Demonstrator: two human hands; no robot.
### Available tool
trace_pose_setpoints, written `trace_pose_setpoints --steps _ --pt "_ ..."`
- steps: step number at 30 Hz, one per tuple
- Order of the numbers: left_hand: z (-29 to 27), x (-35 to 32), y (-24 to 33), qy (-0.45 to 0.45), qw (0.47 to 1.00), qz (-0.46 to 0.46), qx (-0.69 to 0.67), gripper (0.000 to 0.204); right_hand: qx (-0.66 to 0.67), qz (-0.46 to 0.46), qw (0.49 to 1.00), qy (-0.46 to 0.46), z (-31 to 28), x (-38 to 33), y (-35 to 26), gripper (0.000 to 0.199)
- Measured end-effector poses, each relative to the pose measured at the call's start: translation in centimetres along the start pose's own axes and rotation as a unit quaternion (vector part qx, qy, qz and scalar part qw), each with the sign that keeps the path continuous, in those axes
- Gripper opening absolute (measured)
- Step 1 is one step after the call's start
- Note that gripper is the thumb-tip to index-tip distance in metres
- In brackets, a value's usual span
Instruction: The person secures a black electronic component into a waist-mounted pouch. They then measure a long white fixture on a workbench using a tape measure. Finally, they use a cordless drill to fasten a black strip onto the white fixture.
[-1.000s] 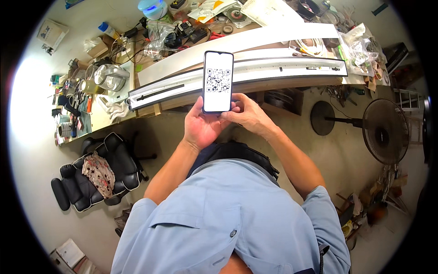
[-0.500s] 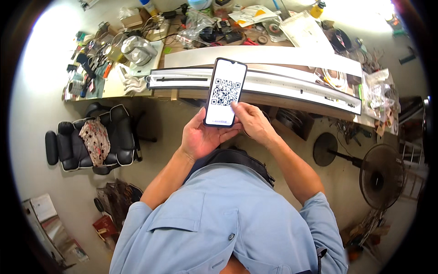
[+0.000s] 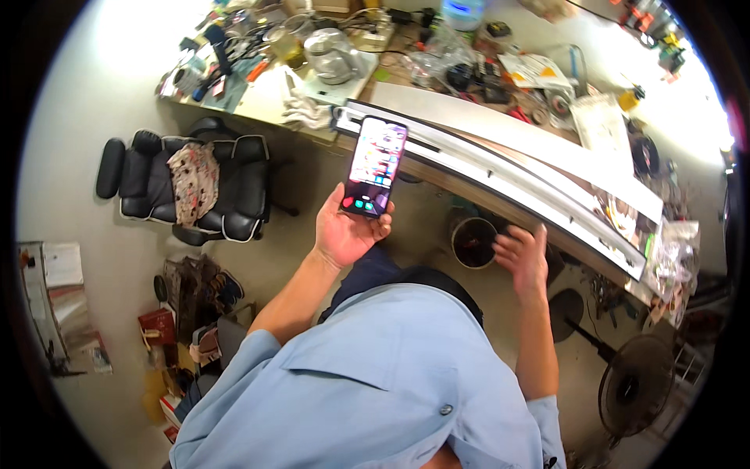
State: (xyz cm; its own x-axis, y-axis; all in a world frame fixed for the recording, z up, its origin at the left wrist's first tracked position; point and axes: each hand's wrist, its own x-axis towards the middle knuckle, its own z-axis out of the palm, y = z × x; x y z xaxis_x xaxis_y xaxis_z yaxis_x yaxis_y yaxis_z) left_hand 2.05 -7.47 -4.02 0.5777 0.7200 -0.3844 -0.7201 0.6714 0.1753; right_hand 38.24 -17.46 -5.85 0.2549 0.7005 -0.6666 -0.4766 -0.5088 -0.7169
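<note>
Smartphone (image 3: 375, 168), screen lit with rows of icons, stood upright in the left grip (image 3: 344, 234), its top leaning a little to the right. From where I watched, that grip was clamped round the lower end: thumb along the left edge, fingertips curled round the right one, palm underneath. The phone was in the air in front of the person, just short of the near side of the cluttered desk (image 3: 400, 73).

What worried me was how low the hold sat. Most of the phone rose unsupported above the fingers, so a loosened thumb or a quick turn of the wrist could, I thought, have tipped it out. Beneath was bare floor, hard by the look of it, and a cracked screen seemed the likeliest harm.

The right grip (image 3: 527, 258) was empty, fingers loosely parted, well away from the phone and beside the rim of a bin (image 3: 461, 261). Being off there, it could hardly have caught anything in time. Had it swung in carelessly, it might have knocked the phone, or clipped the long white light housing (image 3: 508, 186) lying along the desk's near edge, close enough to be nudged off. A thumb straying over the glass could also have opened something unwanted, since the icons reached well down the screen
</note>
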Motion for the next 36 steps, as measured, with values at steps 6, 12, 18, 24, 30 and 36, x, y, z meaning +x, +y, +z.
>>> trace_pose_setpoints --steps 6,12,18,24,30,36 --pt "-11.2 0.4 16.3 0.097 0.971 0.200 -0.086 0.067 0.100 0.038 0.976 0.188 -10.6 -1.3 10.1 0.064" --pt "-20.7 6.1 37.1 0.210 0.953 0.200 -0.087 0.071 -0.022 0.096 0.945 0.311 -9.4 -6.1 17.0 0.046" --pt "-25.7 12.7 48.5 0.195 0.970 0.142 -0.037 0.073 -0.294 0.197 0.901 0.251 0.6 -10.7 19.8 0.045" --pt "-28.7 16.5 52.8 0.275 0.954 0.118 0.030 0.083 -0.283 0.207 0.905 0.240 6.8 -11.6 20.4 0.049" --pt "-26.6 16.6 52.3 0.411 0.837 -0.029 0.360 0.108 -0.292 0.210 0.903 0.235 8.5 -10.2 20.2 0.049" --pt "-28.0 14.0 49.7 0.513 0.679 0.154 0.503 0.087 -0.320 0.156 0.899 0.253 10.2 -7.9 17.7 0.049"
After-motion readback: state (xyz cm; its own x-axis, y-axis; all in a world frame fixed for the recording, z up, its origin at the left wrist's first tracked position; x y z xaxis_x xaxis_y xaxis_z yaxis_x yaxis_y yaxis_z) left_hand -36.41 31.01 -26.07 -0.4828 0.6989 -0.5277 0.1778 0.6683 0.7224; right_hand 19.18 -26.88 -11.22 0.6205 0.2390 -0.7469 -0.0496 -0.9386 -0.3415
